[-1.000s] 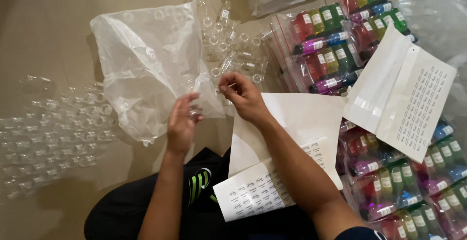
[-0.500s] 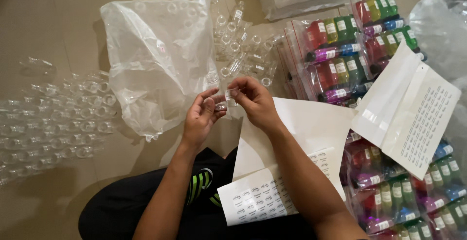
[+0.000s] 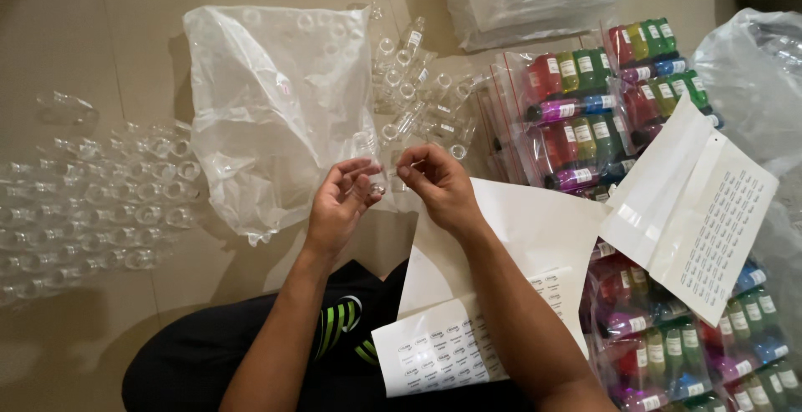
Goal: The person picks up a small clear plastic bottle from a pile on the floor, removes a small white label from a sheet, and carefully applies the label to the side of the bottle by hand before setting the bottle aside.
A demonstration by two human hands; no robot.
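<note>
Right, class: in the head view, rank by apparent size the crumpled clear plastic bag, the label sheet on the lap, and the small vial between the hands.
1. Crumpled clear plastic bag
2. Label sheet, though nearer the camera
3. Small vial

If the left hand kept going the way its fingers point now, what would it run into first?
The left hand points up and right, its fingertips on a small clear vial. Past that, it would likely meet the heap of loose clear vials, skirting the plastic bag's edge; depth is unclear.
</note>
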